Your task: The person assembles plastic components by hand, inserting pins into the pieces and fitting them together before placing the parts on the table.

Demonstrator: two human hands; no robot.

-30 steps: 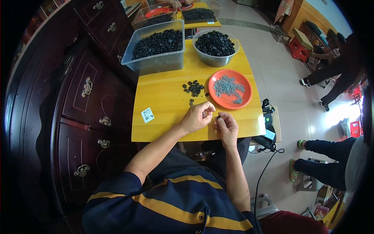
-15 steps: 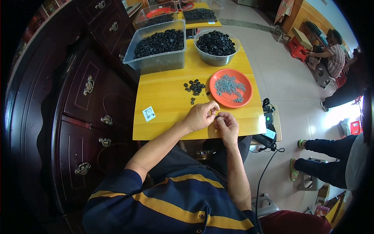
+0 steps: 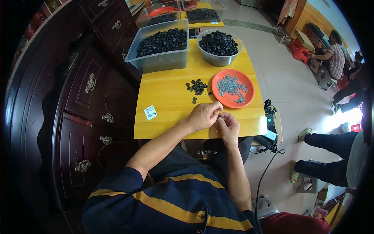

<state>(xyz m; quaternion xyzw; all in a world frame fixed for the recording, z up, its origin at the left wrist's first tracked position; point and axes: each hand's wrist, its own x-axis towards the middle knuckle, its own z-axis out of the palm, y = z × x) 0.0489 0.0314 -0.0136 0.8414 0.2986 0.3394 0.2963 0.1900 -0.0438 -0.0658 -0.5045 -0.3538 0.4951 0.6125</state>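
Head-worn fisheye, downward over table [image 3: 167,93]

Over the last second the view has slid slightly, so the yellow wooden table [image 3: 171,97] sits a little lower and more to the right in the picture. The left hand [image 3: 202,116] and right hand [image 3: 228,125] have drawn a touch closer together at the near table edge, fingers [image 3: 216,110] meeting over a small dark piece [image 3: 219,116]. In the background, the standing person in dark trousers at the right has gone, and a seated person in a patterned top [image 3: 336,54] now shows there
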